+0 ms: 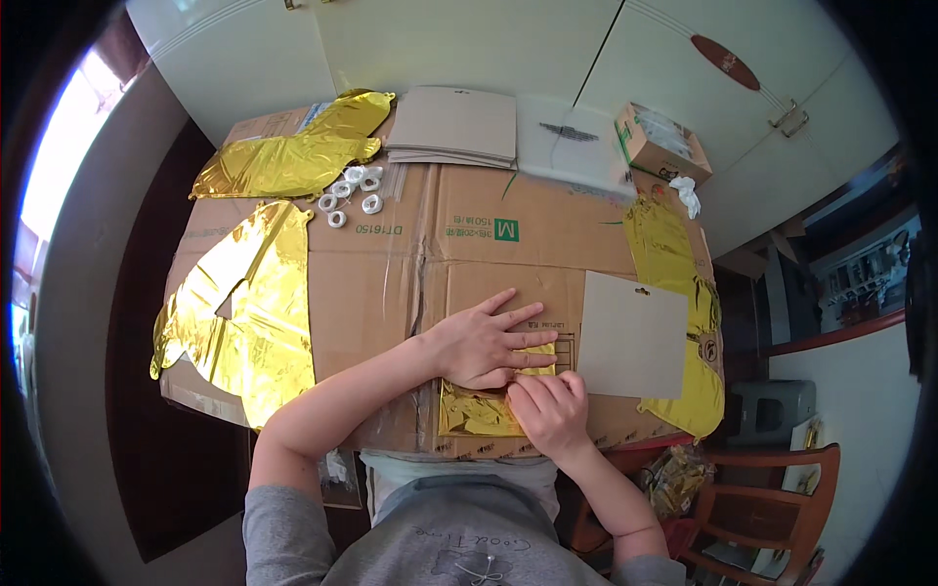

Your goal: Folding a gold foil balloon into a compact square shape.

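A shiny gold foil sheet, folded into a flat rectangle (474, 418), lies on the cardboard at the near edge of the table. My left hand (484, 344) is spread flat over its far part, fingers apart and pointing right. Close against the left thumb, my right hand (549, 408) is curled closed at the foil's right side. Whatever its fingertips pinch is hidden. Just right of both hands lies a grey card sheet (635, 337) with a small hanging slot, partly over another long gold foil piece (699, 322).
Gold foil balloons (264, 313) lie along the left side, another (303, 151) behind. White ribbon rolls (337, 200) are grouped near them. A stack of grey cards (452, 127), a clear plastic bag (567, 146) and a small box (660, 142) line the back. A wooden chair (762, 488) stands at right.
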Available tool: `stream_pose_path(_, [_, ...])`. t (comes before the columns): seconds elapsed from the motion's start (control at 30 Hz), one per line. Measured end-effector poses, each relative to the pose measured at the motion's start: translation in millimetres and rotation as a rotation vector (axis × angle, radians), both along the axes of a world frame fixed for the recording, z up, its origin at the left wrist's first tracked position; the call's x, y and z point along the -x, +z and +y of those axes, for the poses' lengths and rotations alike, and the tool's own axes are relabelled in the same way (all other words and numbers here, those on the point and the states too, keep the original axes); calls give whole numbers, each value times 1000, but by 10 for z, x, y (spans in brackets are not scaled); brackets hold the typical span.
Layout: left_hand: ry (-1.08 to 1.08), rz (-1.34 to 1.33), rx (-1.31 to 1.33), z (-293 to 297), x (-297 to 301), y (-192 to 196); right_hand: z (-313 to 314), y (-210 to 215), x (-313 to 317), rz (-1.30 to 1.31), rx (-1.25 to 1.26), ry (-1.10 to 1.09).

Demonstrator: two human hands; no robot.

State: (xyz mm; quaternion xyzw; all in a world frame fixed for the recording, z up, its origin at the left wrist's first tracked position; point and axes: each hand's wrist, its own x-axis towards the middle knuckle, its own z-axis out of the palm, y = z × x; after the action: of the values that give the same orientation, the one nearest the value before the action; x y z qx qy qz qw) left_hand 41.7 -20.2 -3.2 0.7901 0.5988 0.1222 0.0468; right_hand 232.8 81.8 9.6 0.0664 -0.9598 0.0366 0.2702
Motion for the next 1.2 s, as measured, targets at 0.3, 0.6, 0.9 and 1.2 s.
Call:
stream_pose_path(0.3, [27, 20, -30, -1, -35, -3, -50, 85, -90, -94, 7, 130])
stream_pose_path(0.6, [11, 2, -40, -23, -39, 45, -187, 61, -276, -196, 73, 83])
stream_pose_path(0.9, [-26, 22, 17, -265, -342, 56, -235, 24, -608, -337, -29, 191])
stream_pose_path(1.2, [92, -67, 155, -897, -693, 328, -194, -173, -683, -143, -18, 202])
